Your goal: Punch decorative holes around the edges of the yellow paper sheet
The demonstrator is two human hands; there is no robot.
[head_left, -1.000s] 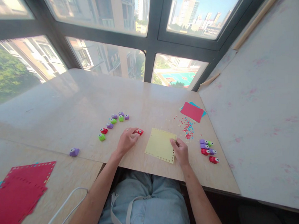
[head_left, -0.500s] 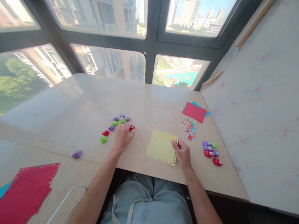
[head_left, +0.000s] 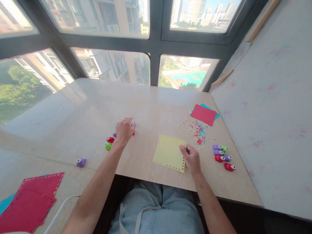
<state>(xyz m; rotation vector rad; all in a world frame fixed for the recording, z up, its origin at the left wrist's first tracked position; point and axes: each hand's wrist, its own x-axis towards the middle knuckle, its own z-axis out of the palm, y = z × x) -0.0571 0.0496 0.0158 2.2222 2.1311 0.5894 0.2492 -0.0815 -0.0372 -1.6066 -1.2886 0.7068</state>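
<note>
My left hand [head_left: 124,131] is over the loose group of small craft punches, its thumb and forefinger closed around a purple craft punch [head_left: 133,124] on the table. Just below its fingers a red craft punch [head_left: 134,133] partly shows. Beside the wrist lie another red punch [head_left: 109,139] and a green punch [head_left: 108,146]; the hand hides others of the group. My right hand [head_left: 192,158] pinches the right edge of a yellow paper sheet [head_left: 168,151] lying on the table. Small punched holes run along the sheet's right and bottom edges.
Paper confetti [head_left: 200,132] is scattered below a stack of red and blue cards [head_left: 203,114]. Several punches [head_left: 218,152] cluster at the right by the wall. A lone purple punch [head_left: 81,162], red punched sheets [head_left: 27,204] and a white cable [head_left: 57,212] are at the left.
My left hand has let go of the red punch, leaving it on the table, and moved up and slightly left to the purple one. My right hand stays on the yellow sheet.
</note>
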